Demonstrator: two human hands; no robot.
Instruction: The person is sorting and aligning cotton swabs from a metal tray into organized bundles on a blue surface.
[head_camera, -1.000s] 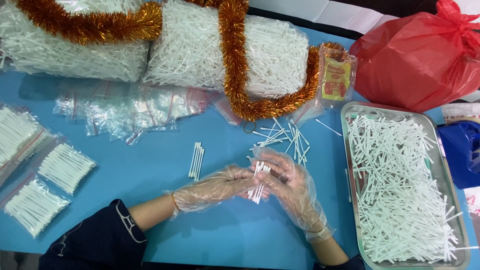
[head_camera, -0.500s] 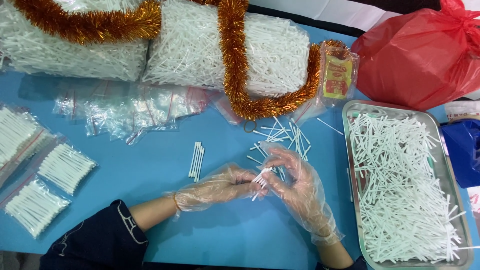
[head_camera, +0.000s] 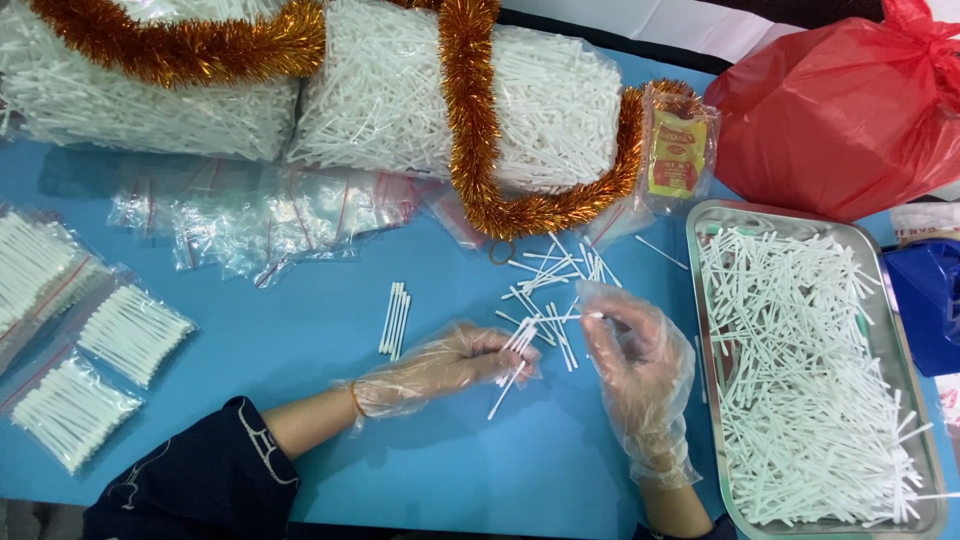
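Observation:
Both my hands wear clear plastic gloves over a blue table (head_camera: 300, 360). My left hand (head_camera: 440, 365) grips a small bunch of white cotton swabs (head_camera: 514, 352) that stick out towards the right. My right hand (head_camera: 630, 350) pinches a single swab (head_camera: 565, 319) between thumb and forefinger, its tip pointing left at the bunch. Just beyond my fingers lies a loose scatter of swabs (head_camera: 555, 270). A neat little row of swabs (head_camera: 394, 320) lies to the left of my left hand.
A metal tray (head_camera: 902, 370) heaped with swabs sits at the right. Filled small bags (head_camera: 130, 335) lie at the left, empty zip bags (head_camera: 250, 215) behind. Two big swab bags (head_camera: 470, 100) with orange tinsel (head_camera: 470, 140) line the back. A red plastic bag (head_camera: 840, 110) stands back right.
My right hand has drawn apart from the left and now holds one swab taken from the scatter. The left hand keeps its bunch, shifted slightly.

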